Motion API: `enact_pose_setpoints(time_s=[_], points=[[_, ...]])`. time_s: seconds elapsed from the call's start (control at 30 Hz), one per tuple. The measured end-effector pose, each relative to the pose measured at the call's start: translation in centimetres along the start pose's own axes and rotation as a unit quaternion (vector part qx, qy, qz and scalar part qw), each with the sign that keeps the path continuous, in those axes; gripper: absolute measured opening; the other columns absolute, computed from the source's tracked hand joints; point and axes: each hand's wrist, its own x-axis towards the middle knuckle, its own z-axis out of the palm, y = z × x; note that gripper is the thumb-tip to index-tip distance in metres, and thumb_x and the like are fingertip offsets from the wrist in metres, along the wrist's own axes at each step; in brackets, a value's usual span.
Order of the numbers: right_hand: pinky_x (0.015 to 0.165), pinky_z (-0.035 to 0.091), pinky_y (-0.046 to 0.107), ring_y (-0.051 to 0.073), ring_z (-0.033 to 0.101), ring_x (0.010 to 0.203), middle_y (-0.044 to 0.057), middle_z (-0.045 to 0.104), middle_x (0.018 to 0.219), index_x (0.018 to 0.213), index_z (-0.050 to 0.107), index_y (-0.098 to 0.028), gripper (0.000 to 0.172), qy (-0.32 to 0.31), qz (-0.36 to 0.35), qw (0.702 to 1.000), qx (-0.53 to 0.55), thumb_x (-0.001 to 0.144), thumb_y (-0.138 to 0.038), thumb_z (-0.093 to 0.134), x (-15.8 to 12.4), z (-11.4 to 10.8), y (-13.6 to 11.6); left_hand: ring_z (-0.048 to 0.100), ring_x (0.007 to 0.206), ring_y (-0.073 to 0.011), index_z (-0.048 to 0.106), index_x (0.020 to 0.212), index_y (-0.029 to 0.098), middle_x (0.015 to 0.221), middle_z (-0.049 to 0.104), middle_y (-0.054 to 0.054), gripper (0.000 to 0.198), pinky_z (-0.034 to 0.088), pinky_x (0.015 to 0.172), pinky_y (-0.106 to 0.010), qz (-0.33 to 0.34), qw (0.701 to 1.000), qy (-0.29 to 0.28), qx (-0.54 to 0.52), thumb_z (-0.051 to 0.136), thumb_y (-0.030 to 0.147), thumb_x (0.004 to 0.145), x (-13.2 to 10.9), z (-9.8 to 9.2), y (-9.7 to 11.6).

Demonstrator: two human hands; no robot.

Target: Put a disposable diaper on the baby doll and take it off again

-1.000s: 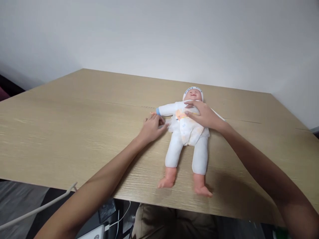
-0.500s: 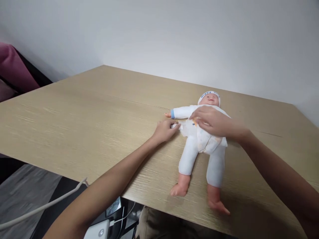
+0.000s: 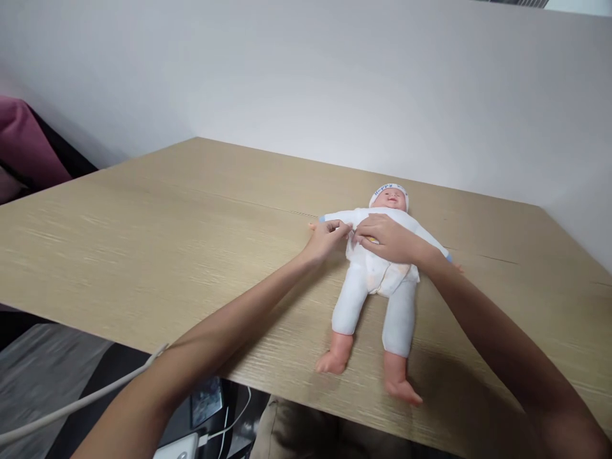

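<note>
A baby doll (image 3: pixel 350 299) in white clothes and a printed headband lies on its back, feet toward me. A white diaper (image 3: pixel 377 275) covers its hips, over the clothing. My left hand (image 3: pixel 329 240) is at the doll's side on the left, thumb and fingers pinched on the diaper's side tab, which is mostly hidden by the fingers. My right hand (image 3: pixel 389 239) lies across the doll's belly over the diaper's front, its fingertips close to the left hand's. The palm hides the upper part of the diaper.
The doll rests on a wide wooden table (image 3: pixel 167 255) whose back edge meets a pale wall (image 3: pixel 287 76). A white cable (image 3: pixel 86 398) hangs by the front left edge. Below the table are a white device (image 3: pixel 176 447) and a dark-screened one (image 3: pixel 206 403). Pink cloth (image 3: pixel 33 140) is at far left.
My left hand has brought the diaper's side tab up and inward toward the belly. My right hand has settled on the diaper's front, near the left fingers. The view has shifted slightly.
</note>
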Motion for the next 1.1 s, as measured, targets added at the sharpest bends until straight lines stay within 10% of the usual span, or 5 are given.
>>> enact_pose_setpoints(time_s=[0.2,0.6,1.1], points=[[0.084,0.047,0.038,0.023,0.063,0.086,0.004,0.071,0.091,0.093,0.066,-0.023,0.026,0.214,0.106,0.970,0.034,0.110,-0.037,0.052,-2.4,-0.2,0.6,0.041,0.062,-0.0141,0.053,0.068,0.022,0.067,0.053,0.002,0.041,0.031,0.062,-0.031,-0.009,1.000,-0.013,-0.007,0.066,0.053,0.091,0.2,2.4,1.0],[0.076,0.039,0.033,0.018,0.053,0.079,-0.001,0.062,0.080,0.077,0.057,-0.023,0.047,0.145,0.160,0.966,0.146,0.109,-0.056,0.059,-2.2,0.3,0.9,0.036,0.067,-0.0185,0.046,0.073,0.024,0.070,0.040,0.002,0.069,0.034,0.068,-0.036,0.092,0.994,-0.011,-0.052,0.042,0.084,0.107,0.4,4.9,-1.2],[0.075,0.040,0.034,0.019,0.053,0.083,0.001,0.064,0.091,0.095,0.059,-0.023,0.015,0.147,0.187,0.954,0.182,0.093,-0.035,0.068,-2.6,0.6,1.9,0.059,0.092,-0.0208,0.059,0.119,0.023,0.110,0.062,-0.006,0.041,0.050,0.084,-0.036,0.119,0.992,-0.020,0.032,0.065,0.062,0.105,1.7,2.6,-5.4]])
